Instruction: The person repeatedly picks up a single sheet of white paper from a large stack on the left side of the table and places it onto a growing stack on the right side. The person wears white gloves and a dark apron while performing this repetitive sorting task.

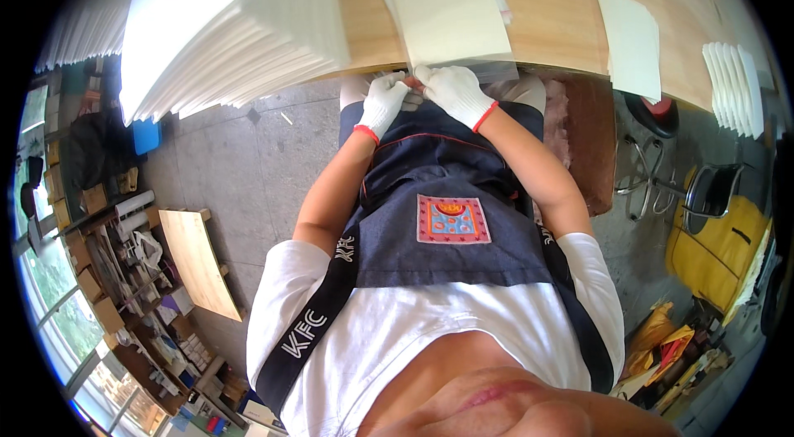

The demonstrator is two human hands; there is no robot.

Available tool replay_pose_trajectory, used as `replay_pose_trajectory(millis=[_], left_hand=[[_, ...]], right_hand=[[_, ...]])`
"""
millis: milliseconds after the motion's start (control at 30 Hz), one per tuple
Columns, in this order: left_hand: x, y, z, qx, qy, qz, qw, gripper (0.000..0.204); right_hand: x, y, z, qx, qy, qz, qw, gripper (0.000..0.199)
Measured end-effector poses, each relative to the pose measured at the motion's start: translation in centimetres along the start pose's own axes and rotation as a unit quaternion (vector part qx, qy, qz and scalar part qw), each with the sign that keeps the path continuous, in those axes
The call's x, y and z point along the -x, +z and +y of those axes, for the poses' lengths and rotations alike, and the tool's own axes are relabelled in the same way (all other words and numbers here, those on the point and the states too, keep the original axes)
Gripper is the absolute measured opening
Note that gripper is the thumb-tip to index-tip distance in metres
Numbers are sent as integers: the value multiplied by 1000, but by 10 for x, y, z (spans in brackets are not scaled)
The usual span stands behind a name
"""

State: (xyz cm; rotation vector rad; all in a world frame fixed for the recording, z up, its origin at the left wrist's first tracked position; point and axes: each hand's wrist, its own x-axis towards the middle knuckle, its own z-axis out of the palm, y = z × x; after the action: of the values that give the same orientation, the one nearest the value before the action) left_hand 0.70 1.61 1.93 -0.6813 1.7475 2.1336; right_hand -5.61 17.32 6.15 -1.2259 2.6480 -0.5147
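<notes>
My left hand [384, 103], in a white glove with a red cuff, is at the near edge of the wooden table [546, 7]. Beside it, my right hand [456, 92] wears a matching glove. The fingers of both hands are drawn together and meet. A small reddish-brown bit shows between them; whether it is a bare fingertip or a held thing I cannot make out. Just beyond the hands lies a pile of cream sheets [447, 11]. Clear plastic film [499, 71] sticks out from under this pile, close to my right hand.
A tall stack of white sheets [289, 32] stands at the left, reaching over the table edge. To the right are a smaller cream stack [630, 40] and fanned white bundles [732, 88]. A chair [713, 191] stands at the right, and a wooden board [197, 259] at the left.
</notes>
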Motion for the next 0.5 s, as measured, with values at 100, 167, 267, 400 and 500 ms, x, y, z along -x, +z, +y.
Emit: replay_pose_trajectory(millis=[100, 167, 267, 400, 500], left_hand=[[8, 6, 5, -4, -2, 37, 999, 26], [14, 6, -2, 24, 29, 79, 996, 22], [16, -11, -10, -61, 52, -10, 997, 30], [19, -11, -4, -418, 438, 205, 769, 17], [0, -5, -11, -500, 527, 203, 657, 20]], right_hand=[[28, -30, 10, -357, 109, -72, 925, 14], [69, -34, 46, -646, 266, 150, 700, 12], [183, 12, 183, -192, 401, 404, 799, 19], [266, 50, 193, -151, 529, 229, 803, 31], [190, 21, 119, -475, 389, 261, 745, 36]])
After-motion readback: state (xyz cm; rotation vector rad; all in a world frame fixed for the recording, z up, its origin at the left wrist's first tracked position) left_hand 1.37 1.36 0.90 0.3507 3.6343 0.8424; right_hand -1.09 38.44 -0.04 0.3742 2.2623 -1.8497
